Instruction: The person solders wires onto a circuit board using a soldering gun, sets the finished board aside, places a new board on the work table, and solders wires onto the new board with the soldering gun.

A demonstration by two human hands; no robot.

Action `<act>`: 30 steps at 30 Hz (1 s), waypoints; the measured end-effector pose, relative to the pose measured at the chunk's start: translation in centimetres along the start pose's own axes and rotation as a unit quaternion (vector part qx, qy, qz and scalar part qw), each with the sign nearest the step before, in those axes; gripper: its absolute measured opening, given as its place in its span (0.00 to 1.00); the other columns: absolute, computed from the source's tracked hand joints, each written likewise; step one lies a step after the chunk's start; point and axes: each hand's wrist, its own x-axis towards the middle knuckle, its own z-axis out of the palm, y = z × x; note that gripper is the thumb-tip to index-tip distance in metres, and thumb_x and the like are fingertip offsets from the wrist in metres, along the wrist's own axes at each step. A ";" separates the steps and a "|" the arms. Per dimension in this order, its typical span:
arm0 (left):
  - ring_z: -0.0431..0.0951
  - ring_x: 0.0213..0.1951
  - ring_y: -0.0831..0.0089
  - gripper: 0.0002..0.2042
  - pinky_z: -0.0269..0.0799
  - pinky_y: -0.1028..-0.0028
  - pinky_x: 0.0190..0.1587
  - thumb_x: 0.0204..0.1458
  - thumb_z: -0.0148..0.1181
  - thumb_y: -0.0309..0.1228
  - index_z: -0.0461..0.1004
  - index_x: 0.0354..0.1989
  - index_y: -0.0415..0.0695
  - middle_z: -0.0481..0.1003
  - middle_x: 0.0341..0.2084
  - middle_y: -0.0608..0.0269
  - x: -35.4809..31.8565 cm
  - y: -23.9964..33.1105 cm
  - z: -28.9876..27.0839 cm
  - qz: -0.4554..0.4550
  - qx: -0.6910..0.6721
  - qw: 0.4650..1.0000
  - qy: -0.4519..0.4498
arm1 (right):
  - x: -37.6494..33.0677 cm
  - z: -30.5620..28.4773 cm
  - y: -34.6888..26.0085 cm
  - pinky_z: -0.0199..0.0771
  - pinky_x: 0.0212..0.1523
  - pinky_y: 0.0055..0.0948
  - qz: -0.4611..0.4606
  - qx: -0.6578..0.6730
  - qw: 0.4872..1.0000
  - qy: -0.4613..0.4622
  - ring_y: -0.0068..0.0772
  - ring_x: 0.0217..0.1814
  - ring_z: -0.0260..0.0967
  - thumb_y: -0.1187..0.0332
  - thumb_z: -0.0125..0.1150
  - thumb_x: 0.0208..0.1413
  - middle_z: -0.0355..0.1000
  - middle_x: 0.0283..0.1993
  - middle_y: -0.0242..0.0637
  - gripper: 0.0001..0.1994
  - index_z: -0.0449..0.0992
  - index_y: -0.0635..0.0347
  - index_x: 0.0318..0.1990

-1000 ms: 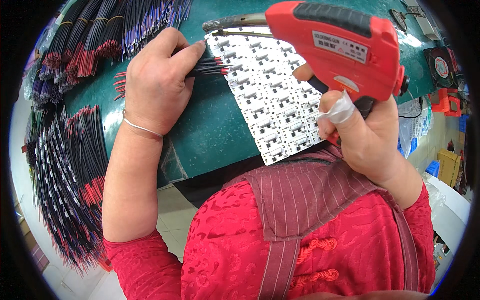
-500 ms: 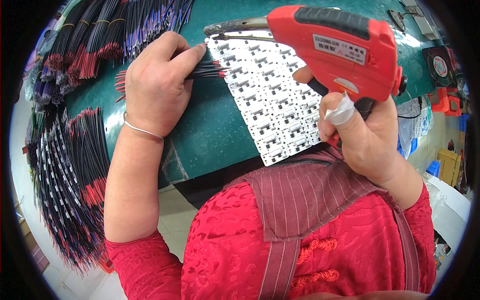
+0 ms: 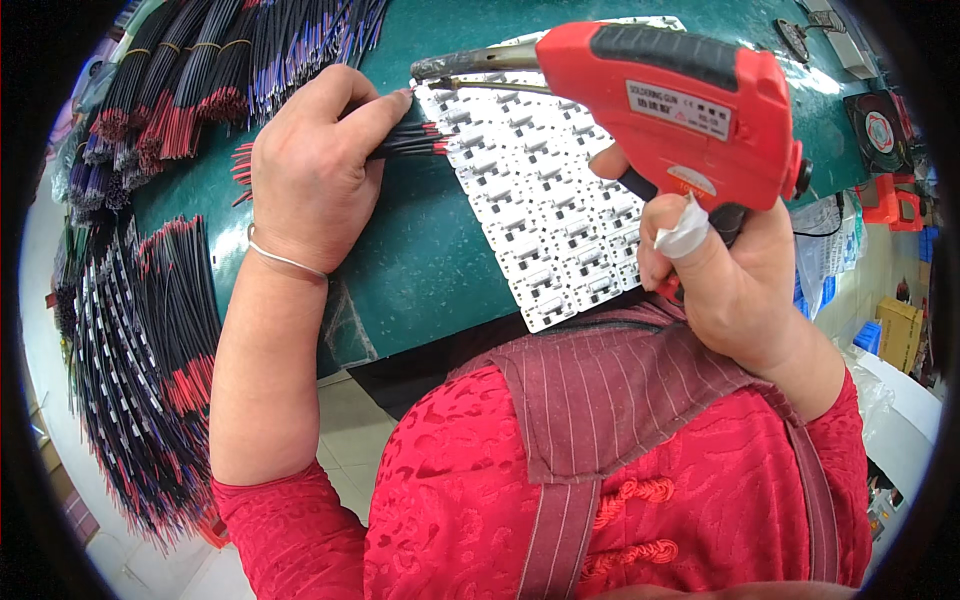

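Fingers (L) (image 3: 382,118) w/ wires (image 3: 412,139) @ PCB (image 3: 542,205) edge; tabletop (image 3: 420,262) room below.

A green table (image 3: 420,270) with a glossy top stretched across the room, its straight edges bowed by the lens. Bright light glared white off its far right part. Below the near edge showed something black (image 3: 415,365), and beneath that a floor (image 3: 345,420) of pale tiles with thin joint lines. A square black fan (image 3: 880,140) stood at the table's right end, with red bins (image 3: 890,203) just beside it. Farther down on the right, a yellow-brown cardboard box (image 3: 900,335) was near a blue bin (image 3: 866,338), above a white surface (image 3: 905,395). Clutter along the right rim was too small to tell.
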 end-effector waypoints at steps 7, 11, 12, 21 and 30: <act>0.77 0.32 0.63 0.18 0.73 0.69 0.34 0.37 0.60 0.16 0.80 0.38 0.45 0.74 0.30 0.62 0.1 0.0 0.0 -0.005 -0.011 1.000 0.006 | -0.1 -0.1 0.6 0.68 0.24 0.18 -0.007 0.010 1.000 -0.001 0.17 0.23 0.65 0.66 0.55 0.64 0.71 0.48 0.48 0.11 0.70 0.66 0.46; 0.77 0.32 0.63 0.17 0.73 0.69 0.34 0.37 0.59 0.15 0.81 0.38 0.45 0.74 0.30 0.61 0.1 -0.2 0.1 0.000 -0.013 1.000 0.013 | 0.0 -0.1 1.1 0.67 0.24 0.17 -0.038 0.019 0.999 -0.012 0.17 0.24 0.65 0.66 0.55 0.63 0.71 0.49 0.48 0.14 0.70 0.68 0.49; 0.77 0.32 0.63 0.18 0.72 0.70 0.34 0.37 0.59 0.15 0.81 0.38 0.45 0.74 0.30 0.61 0.0 -0.3 0.1 0.003 -0.015 1.000 0.016 | 0.0 0.0 1.0 0.67 0.24 0.17 -0.038 0.018 0.999 -0.012 0.17 0.24 0.65 0.66 0.55 0.63 0.71 0.49 0.48 0.14 0.70 0.68 0.49; 0.77 0.32 0.63 0.17 0.73 0.69 0.34 0.37 0.58 0.14 0.81 0.38 0.45 0.74 0.30 0.61 0.0 -0.3 0.2 0.007 -0.015 1.000 0.021 | 0.3 -0.1 1.6 0.67 0.24 0.18 -0.056 -0.007 0.998 -0.007 0.16 0.23 0.65 0.68 0.56 0.62 0.73 0.47 0.47 0.12 0.72 0.66 0.49; 0.77 0.33 0.63 0.19 0.72 0.69 0.35 0.36 0.57 0.14 0.81 0.38 0.46 0.74 0.31 0.62 0.1 -0.1 0.2 0.004 -0.006 1.000 0.018 | 0.2 0.2 1.1 0.67 0.25 0.18 -0.037 -0.007 0.999 0.001 0.15 0.25 0.65 0.67 0.56 0.63 0.73 0.47 0.45 0.09 0.73 0.66 0.42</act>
